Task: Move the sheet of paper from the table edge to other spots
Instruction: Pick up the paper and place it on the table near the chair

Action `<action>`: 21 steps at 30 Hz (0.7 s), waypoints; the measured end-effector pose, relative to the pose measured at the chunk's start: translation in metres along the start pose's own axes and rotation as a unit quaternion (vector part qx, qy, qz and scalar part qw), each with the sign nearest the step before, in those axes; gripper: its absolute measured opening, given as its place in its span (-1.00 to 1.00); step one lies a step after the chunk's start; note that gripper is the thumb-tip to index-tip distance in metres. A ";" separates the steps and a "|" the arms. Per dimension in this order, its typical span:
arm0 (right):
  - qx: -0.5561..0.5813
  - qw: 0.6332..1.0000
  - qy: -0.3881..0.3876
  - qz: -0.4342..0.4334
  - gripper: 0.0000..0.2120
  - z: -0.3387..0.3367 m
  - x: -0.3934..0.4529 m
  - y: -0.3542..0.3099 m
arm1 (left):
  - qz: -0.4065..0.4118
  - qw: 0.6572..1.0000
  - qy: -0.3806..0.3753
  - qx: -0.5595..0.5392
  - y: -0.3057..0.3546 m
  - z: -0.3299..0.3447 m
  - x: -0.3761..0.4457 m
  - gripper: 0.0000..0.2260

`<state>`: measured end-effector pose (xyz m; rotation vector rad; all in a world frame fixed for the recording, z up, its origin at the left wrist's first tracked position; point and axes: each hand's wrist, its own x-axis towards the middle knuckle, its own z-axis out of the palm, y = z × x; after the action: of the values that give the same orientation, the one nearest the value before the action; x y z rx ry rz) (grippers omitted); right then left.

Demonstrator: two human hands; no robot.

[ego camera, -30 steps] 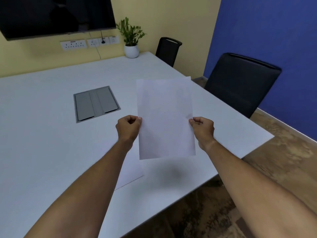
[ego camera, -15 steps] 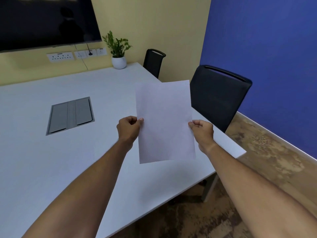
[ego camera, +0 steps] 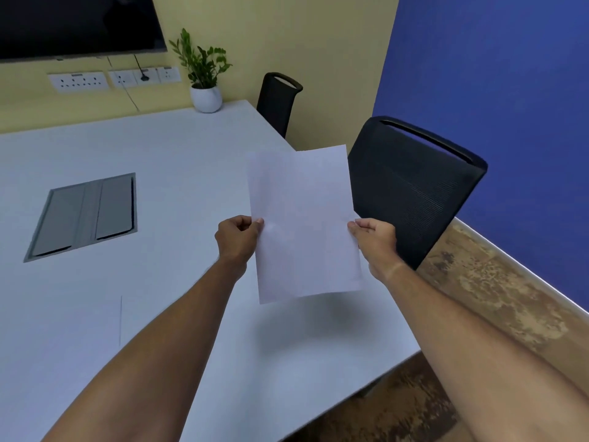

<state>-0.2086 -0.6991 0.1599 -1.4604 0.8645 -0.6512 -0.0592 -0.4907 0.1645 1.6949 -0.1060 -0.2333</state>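
Observation:
A blank white sheet of paper [ego camera: 304,221] hangs in the air above the right part of the white table [ego camera: 178,161], casting a shadow on the top below it. My left hand [ego camera: 237,239] pinches the sheet's left edge about halfway up. My right hand [ego camera: 374,239] pinches the right edge at the same height. The sheet stands nearly upright, tilted slightly, with its top corner in front of a chair back.
A grey cable hatch [ego camera: 86,215] is set into the table at the left. A potted plant [ego camera: 205,74] stands at the far edge under a wall screen [ego camera: 76,25]. Two black chairs, one [ego camera: 411,189] near, one [ego camera: 279,100] far, line the right side. A thin paper edge [ego camera: 120,320] shows on the table.
The view has swung right and the paper with both hands now sits over the table's right side, nearer the black chair. The grip on both edges is unchanged.

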 end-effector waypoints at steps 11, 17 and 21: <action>0.003 0.999 -0.046 0.026 -0.82 0.026 0.087 0.003 | -0.034 0.998 0.045 0.006 -0.006 0.031 0.056 -0.88; 0.001 0.995 -0.092 0.030 -0.86 0.030 0.127 0.010 | -0.050 0.995 0.089 -0.002 -0.009 0.050 0.065 -0.88; 0.008 0.990 -0.132 0.053 -0.88 0.024 0.157 0.017 | -0.070 0.987 0.144 -0.016 -0.012 0.069 0.067 -0.88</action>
<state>-0.1035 -0.8146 0.1248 -1.4363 0.7219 -0.3731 -0.0097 -0.5692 0.1381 1.6886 0.2310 -0.0905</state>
